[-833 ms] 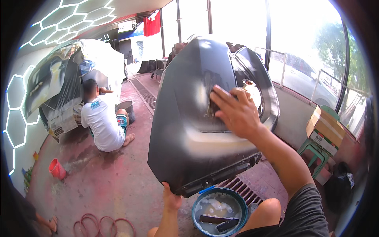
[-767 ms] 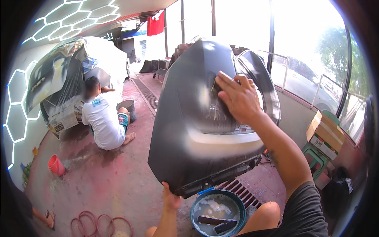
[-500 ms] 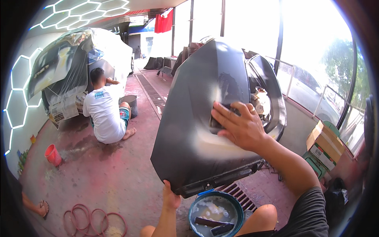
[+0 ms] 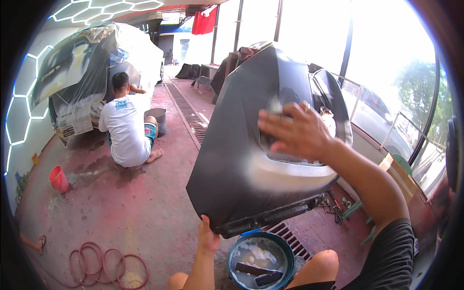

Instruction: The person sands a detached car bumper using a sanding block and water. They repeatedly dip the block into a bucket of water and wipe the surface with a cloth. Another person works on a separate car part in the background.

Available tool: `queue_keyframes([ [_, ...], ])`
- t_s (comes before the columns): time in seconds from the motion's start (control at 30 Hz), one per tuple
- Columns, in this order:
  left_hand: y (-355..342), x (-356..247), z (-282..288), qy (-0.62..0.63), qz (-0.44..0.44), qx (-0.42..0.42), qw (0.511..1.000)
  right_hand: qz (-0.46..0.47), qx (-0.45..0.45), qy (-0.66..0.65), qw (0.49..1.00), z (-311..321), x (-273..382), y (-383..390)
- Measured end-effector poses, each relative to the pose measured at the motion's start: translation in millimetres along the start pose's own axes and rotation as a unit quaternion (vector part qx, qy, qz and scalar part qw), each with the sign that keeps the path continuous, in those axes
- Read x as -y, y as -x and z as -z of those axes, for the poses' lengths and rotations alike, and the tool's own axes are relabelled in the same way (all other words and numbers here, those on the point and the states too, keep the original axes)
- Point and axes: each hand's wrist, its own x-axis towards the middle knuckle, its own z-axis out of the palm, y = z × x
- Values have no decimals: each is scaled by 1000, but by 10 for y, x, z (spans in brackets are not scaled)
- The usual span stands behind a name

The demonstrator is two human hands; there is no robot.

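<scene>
A large dark grey car body panel (image 4: 227, 159), with a pale patch low on its face, stands tilted in front of me. My left hand (image 4: 209, 234) is closed round its lower left corner, thumb on the front face. Against the upper middle of the panel lies my right hand (image 4: 295, 130), smeared by motion, fingers pointing left. Under its palm and fingers is a dark sanding block (image 4: 265, 140), mostly hidden. Below the panel, a blue-green bucket (image 4: 291, 251) holds cloudy, foamy water and two dark blocks (image 4: 253, 268).
A person in a white shirt (image 4: 126, 128) sits at a plastic-covered car (image 4: 72, 82) on the left, beside a dark bucket (image 4: 161, 121). A red pail (image 4: 58, 179) and a coiled red hose (image 4: 104, 268) are on the floor. A cardboard box (image 4: 400, 175) stands right.
My right hand has shifted slightly upward across the panel with the sanding block. The view has turned a little, and the panel leans slightly more to the right. My left hand keeps its hold.
</scene>
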Motion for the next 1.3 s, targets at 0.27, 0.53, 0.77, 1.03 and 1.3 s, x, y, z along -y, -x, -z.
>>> queue_keyframes([
  [0.27,14,-106,112,-5,-8,-18,1000,-106,15,-39,993,-113,84,-256],
  [0.53,-8,9,37,-6,13,-12,1000,-207,64,-96,971,-208,-591,-540],
  [0.77,25,-22,8,-1,8,-10,1000,-80,66,-54,993,-84,-173,-386],
  [1.03,2,-111,89,-11,-6,-22,1000,-49,57,-63,995,71,233,-102],
  [1.3,-5,-115,120,4,3,-24,1000,-125,21,-45,991,-153,-53,-108],
])
